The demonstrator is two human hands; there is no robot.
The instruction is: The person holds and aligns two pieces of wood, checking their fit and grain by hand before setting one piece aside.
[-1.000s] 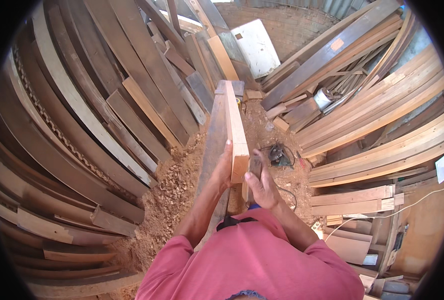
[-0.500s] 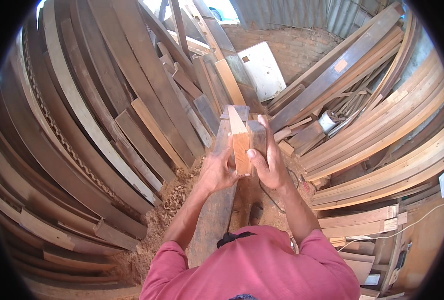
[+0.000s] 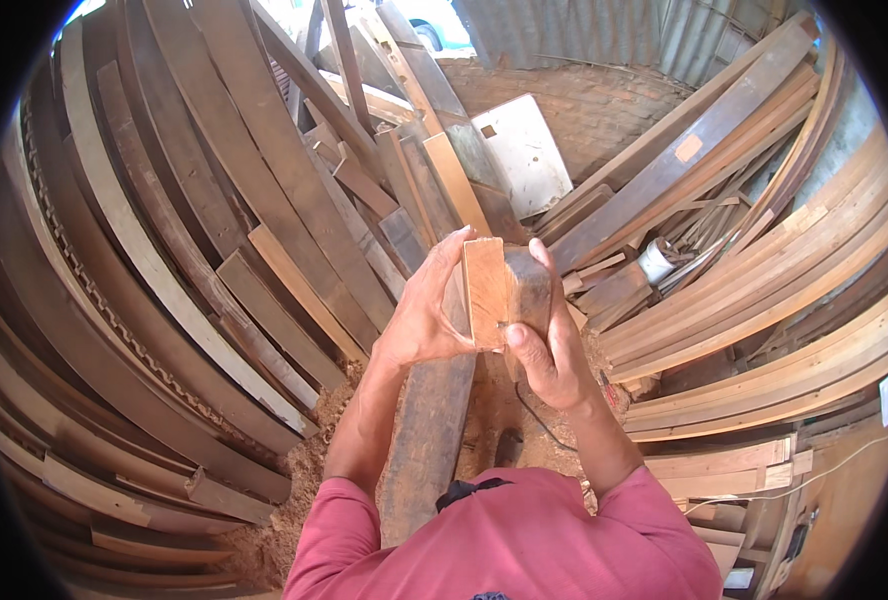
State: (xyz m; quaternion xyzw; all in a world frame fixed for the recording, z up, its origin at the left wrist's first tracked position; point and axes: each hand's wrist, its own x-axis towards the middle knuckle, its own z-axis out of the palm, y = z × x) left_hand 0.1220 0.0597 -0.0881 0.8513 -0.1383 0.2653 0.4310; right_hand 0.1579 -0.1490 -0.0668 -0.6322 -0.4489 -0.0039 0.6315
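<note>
My left hand is closed on a light orange wood piece, its end grain facing me. Pressed against that piece's right side is a dark wooden block with rounded corners. My right hand wraps round this dark block, its thumb across the near side by the joint between the two. Both hands hold the pieces up in front of me, above a worn dark plank that runs away from me. The far parts of the pieces and some fingertips are hidden.
Long boards lean in a dense row on the left, with wood shavings along their foot. More stacked planks curve along the right. A white bucket, a white panel and a dark cable lie beyond and below.
The light piece has tilted so its end face shows more squarely. My left hand has moved up along its side, and my right fingers now wrap further round the dark block.
</note>
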